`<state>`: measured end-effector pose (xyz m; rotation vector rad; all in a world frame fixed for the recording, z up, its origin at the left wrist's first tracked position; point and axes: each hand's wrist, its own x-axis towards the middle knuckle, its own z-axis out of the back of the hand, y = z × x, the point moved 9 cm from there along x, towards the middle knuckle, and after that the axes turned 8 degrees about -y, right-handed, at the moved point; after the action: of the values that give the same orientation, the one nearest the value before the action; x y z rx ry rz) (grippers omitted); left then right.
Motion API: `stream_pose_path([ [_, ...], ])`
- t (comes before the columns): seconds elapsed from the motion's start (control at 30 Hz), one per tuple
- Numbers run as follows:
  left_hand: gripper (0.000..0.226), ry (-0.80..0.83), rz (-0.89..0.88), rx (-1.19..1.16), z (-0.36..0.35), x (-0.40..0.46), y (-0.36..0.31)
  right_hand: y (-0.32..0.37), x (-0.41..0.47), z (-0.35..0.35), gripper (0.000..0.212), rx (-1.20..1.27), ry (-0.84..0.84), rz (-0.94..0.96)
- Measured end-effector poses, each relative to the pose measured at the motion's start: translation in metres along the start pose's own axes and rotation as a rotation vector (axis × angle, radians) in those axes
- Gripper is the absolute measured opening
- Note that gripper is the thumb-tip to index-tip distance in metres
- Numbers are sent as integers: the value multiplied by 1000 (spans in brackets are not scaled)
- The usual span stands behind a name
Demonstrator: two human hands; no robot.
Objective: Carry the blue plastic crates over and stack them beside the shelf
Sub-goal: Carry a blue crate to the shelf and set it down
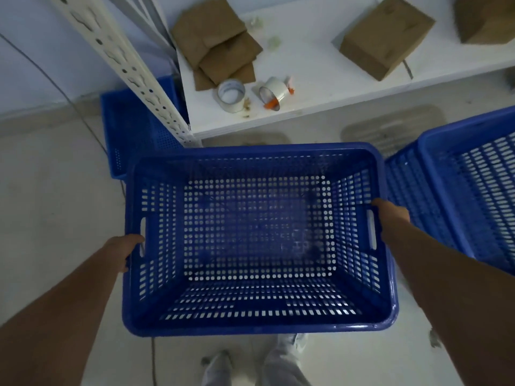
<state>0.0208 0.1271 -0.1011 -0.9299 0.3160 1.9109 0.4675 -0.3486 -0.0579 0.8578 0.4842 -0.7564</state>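
Observation:
I hold an empty blue perforated crate level in front of me, above the floor. My left hand grips its left handle slot, and my right hand grips the right handle slot. Another blue crate stands on the floor to the left of the white shelf, partly hidden behind the shelf's upright post. More blue crates stand at the right edge, nested or side by side.
On the shelf lie flattened cardboard pieces, two tape rolls, and cardboard boxes. A thin cable runs down the wall and across the pale floor at left. My legs show below the crate.

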Motion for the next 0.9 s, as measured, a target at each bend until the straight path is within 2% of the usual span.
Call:
stream_pose_path([
  [0.2,61,23,123,-158,-2,-5,3,21,1,-41,61,-58,34,-24],
  [0.43,62,-25,154,-207,18,38,19,23,-13,-100,38,-70,72,1],
  [0.57,59,-49,165,-231,34,62,27,23,-18,-141,38,-80,126,-5],
  [0.73,64,-65,176,-276,45,88,30,36,-20,-180,57,-142,167,68],
  [0.9,61,-70,174,-322,46,104,24,55,-31,-209,51,-119,221,118],
])
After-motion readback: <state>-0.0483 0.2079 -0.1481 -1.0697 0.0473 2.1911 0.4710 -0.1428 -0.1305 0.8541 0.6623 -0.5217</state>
